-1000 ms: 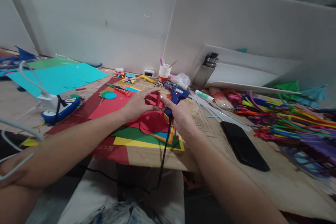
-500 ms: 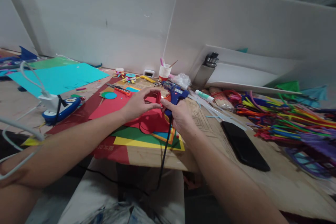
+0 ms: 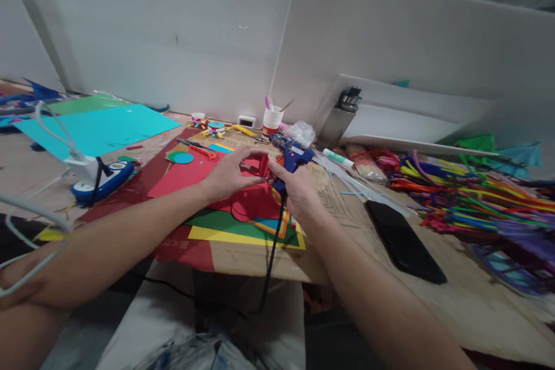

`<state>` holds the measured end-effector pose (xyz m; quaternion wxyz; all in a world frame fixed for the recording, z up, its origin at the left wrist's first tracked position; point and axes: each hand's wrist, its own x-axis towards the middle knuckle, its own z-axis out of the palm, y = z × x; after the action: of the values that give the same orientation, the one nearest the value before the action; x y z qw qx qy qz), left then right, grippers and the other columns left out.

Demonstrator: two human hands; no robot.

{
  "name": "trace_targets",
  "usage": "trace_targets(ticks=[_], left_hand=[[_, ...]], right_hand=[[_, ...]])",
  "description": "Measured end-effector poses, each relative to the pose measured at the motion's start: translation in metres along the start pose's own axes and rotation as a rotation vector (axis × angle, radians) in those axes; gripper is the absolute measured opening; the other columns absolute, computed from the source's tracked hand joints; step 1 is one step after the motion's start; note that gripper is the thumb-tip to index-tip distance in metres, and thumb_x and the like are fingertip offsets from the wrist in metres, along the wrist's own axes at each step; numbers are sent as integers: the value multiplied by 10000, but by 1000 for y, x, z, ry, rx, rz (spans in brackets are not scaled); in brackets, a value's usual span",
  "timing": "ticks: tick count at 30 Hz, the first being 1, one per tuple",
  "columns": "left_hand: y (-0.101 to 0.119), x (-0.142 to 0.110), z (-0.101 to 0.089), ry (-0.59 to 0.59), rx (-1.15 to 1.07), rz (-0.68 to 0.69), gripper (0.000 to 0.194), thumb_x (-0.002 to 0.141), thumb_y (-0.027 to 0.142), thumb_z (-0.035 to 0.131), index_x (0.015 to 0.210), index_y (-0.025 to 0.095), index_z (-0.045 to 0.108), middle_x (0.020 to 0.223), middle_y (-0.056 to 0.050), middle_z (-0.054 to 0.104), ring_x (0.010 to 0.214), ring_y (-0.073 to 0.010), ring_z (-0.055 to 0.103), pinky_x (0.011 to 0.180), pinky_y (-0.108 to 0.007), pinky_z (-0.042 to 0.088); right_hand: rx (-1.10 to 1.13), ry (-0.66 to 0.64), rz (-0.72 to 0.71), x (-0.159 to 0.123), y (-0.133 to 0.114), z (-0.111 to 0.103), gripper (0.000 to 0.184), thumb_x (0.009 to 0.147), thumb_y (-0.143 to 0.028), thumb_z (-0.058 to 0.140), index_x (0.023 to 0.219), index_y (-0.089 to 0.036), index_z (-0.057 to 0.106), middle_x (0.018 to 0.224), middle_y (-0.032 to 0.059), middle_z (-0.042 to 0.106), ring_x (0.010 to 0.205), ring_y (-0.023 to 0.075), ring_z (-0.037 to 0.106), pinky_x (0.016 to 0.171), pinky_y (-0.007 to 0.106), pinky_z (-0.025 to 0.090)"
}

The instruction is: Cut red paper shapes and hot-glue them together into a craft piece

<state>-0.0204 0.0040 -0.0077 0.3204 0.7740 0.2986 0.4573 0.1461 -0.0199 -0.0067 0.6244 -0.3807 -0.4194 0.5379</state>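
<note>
A red paper piece (image 3: 264,166) is held above the counter (image 3: 468,292) by the left hand (image 3: 228,176), gripped at its edges between a curved thumb and fingers set moderately apart. A blue glue gun (image 3: 296,156) is grasped by the right hand (image 3: 299,189), the fingers wrapped around its handle, the nozzle end pointed away from the body; whether the red piece is touched by the right thumb cannot be told. A black cord (image 3: 273,243) is hung from the handle past the counter's near edge. Beneath the hands, a red sheet (image 3: 173,179) is spread, and nearer the body, parts of a green sheet (image 3: 208,219) and a yellow sheet (image 3: 212,235) are left exposed. A cutter (image 3: 203,151) and a blue disc (image 3: 184,158) are seen on the left hand's side. Behind the glue gun, a stack of paper cups (image 3: 272,121) is topped with pens. To the right, a glue stick (image 3: 338,158), a black phone (image 3: 403,240) and a heap of multicoloured pipe cleaners (image 3: 468,191) are laid out.
</note>
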Motion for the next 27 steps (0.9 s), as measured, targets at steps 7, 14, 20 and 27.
trace_targets(ticks=[7,14,20,27], left_hand=[[-1,2,2,-1,-208,-155,578,721,399,855,1209,167,649,1180,-123,724,1115,-264,691,973,-434,572],[2,2,1,0,-244,-210,561,720,414,849,1186,160,667,1158,-117,745,1109,-261,697,1001,-451,553],[1,3,1,2,-297,-218,573,714,358,857,1210,150,657,1177,-124,742,1105,-252,702,1020,-449,548],[0,4,1,14,-292,-259,543,721,366,848,1196,162,681,1169,-116,749,1028,-237,721,933,-417,589]], right_hand=[[-26,-20,11,1,1,-2,459,551,-420,909,823,-188,620,689,-44,632,577,104,566,611,265,498],[-59,-30,-11,-1,-3,0,429,532,-380,901,804,-194,627,667,-46,625,576,102,557,600,254,477],[-59,-25,-23,-2,-3,-1,391,560,-362,884,781,-187,614,638,-59,595,556,89,532,580,245,453],[-143,-22,-22,-1,-1,-3,416,584,-382,883,861,-176,650,720,-19,667,610,120,598,619,267,492]])
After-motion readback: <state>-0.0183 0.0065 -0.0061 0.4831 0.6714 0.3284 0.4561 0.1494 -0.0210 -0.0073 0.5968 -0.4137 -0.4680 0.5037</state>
